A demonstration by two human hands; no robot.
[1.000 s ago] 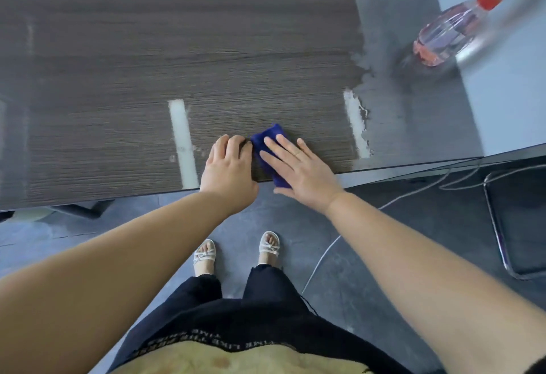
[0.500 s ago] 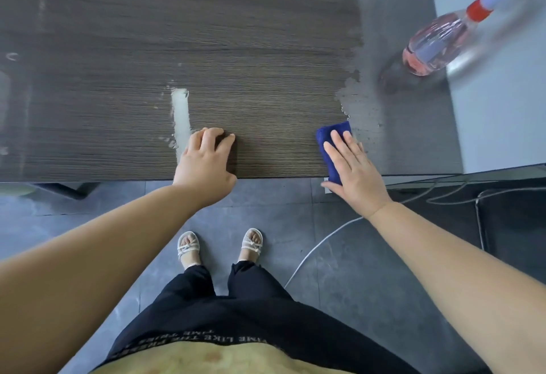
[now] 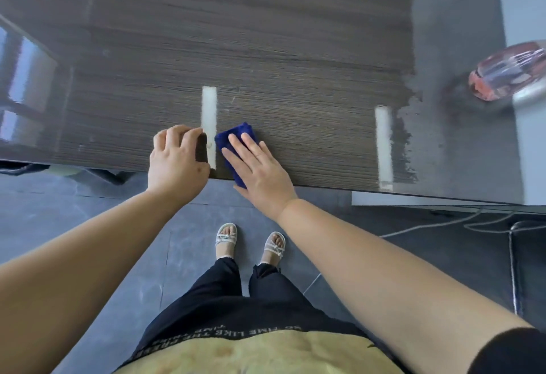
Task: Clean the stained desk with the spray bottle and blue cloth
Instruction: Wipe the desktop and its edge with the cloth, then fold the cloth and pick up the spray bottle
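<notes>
The dark wood-grain desk (image 3: 295, 63) fills the upper half of the head view. My right hand (image 3: 260, 167) lies flat on a folded blue cloth (image 3: 235, 136) at the desk's front edge, pressing it down. Just left of the cloth runs a pale stain stripe (image 3: 209, 113). My left hand (image 3: 177, 161) rests with curled fingers on the desk edge, left of that stripe, holding nothing. A second pale stripe (image 3: 384, 143) lies further right. The clear spray bottle (image 3: 508, 72) with pinkish liquid stands at the far right, apart from both hands.
A wet grey patch (image 3: 443, 125) covers the desk's right part near the bottle. A pale wall or partition (image 3: 529, 152) borders the right side. Cables (image 3: 443, 223) and a metal chair frame (image 3: 515, 270) sit on the grey floor at right. My feet stand below the desk edge.
My right hand slid the blue cloth leftward from the right stripe to beside the left stripe. My left hand stayed on the desk edge. The camera view shifted.
</notes>
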